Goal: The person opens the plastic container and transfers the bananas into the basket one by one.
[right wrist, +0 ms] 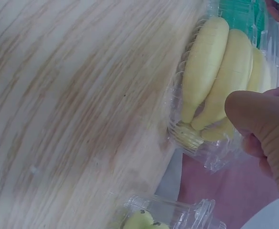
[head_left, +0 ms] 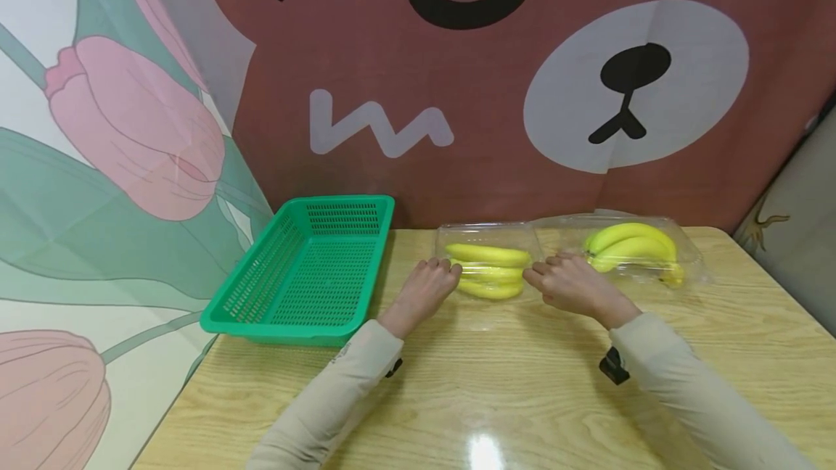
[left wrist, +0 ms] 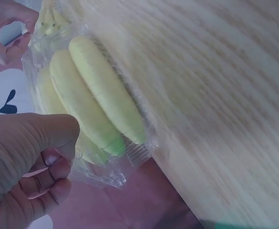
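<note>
A clear plastic clamshell box [head_left: 480, 235] with several yellow bananas [head_left: 491, 273] inside lies on the table between both hands. At its left edge my left hand [head_left: 423, 289] pinches the plastic, thumb against curled fingers. The right hand [head_left: 576, 286] grips the opposite edge the same way. In the left wrist view the left thumb and fingers [left wrist: 60, 143] overlap the box's edge, beside the bananas [left wrist: 89, 90]. The right wrist view has the right thumb [right wrist: 246, 112] over the near side of the plastic, with the stem end of the bananas [right wrist: 189, 133] at that side.
A green perforated plastic basket [head_left: 294, 334] stands at the table's left. Behind the right hand, at the back right, is another clear box [head_left: 689, 241] with bananas [head_left: 630, 245]. The wooden table [head_left: 522, 390] ends at a printed cloth [head_left: 366, 187] hanging behind it.
</note>
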Demonstrator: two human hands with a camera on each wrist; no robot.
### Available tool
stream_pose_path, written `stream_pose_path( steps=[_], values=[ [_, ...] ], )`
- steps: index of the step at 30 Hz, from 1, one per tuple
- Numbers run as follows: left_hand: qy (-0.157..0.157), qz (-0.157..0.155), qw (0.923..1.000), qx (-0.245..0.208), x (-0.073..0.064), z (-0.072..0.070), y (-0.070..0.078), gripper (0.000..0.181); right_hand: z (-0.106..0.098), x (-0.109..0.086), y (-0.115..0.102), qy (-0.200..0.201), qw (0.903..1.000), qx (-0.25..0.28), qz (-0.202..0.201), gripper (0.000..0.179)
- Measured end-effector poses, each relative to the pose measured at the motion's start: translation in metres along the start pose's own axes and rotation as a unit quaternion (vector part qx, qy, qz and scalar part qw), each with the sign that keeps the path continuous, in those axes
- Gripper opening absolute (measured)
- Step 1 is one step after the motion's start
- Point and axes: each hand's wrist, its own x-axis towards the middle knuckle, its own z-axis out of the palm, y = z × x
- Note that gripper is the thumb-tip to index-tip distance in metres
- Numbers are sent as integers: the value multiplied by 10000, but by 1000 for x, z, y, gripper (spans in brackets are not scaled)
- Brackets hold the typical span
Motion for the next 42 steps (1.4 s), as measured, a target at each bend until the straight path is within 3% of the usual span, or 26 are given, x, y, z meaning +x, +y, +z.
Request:
stream_pose_path(
  steps=[8, 13, 19, 26, 33, 38, 42],
  values=[
    [-18, -3, 10000, -1, 1, -2, 1, 17, 0, -1, -3, 30, 9999, -165, -38, 26],
    [121, 4, 9999, 115, 1, -3, 2, 15, 0, -2, -8, 66, 9995, -300, -74, 10],
    [275, 48, 9995, 133, 0, -2, 3, 15, -1, -2, -12, 106, 9992, -385, -53, 52],
    [251, 24, 9997, 72, 0, -3, 4, 16, -1, -3, -11, 154, 9996, -206, -110, 57],
    [329, -99, 9993, -165, -2, -3, 3, 15, -3, -3, -5, 831, 9960, -103, -319, 51],
    [365, -129, 9988, -310, -5, -2, 3, 14, -3, -7, -5, 856, 9958, 157, -270, 43],
    [401, -220, 9978, -488, -8, -1, 3, 12, -3, -10, -5, 862, 9957, 253, -219, 21]
  ],
)
